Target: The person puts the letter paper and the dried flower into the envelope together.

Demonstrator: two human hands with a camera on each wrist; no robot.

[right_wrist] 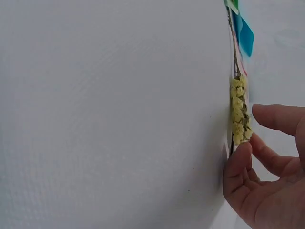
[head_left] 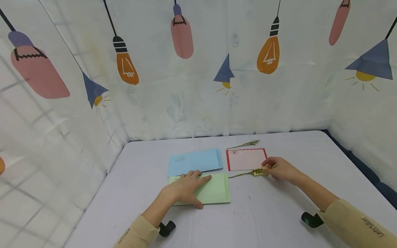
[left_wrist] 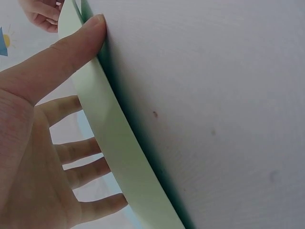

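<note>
My left hand (head_left: 186, 188) rests on a pale green envelope (head_left: 217, 191), fingers spread across its top and the thumb at its near edge. In the left wrist view the thumb (left_wrist: 71, 52) lies along the green edge, with a dark shadow under it. My right hand (head_left: 280, 169) is at the tip of a dried sprig with small yellow flowers (head_left: 258, 172). Its stem runs left to the envelope's right edge. In the right wrist view, fingertips (right_wrist: 240, 155) sit right at the flower end, while the thumb stands apart from them.
Behind the green envelope lies a light blue envelope (head_left: 195, 161). A pink card with a red border (head_left: 246, 160) lies to its right, with another dried sprig (head_left: 248, 143) beyond. A white cloth covers the table (head_left: 136, 179); patterned curtains (head_left: 201, 113) hang around it.
</note>
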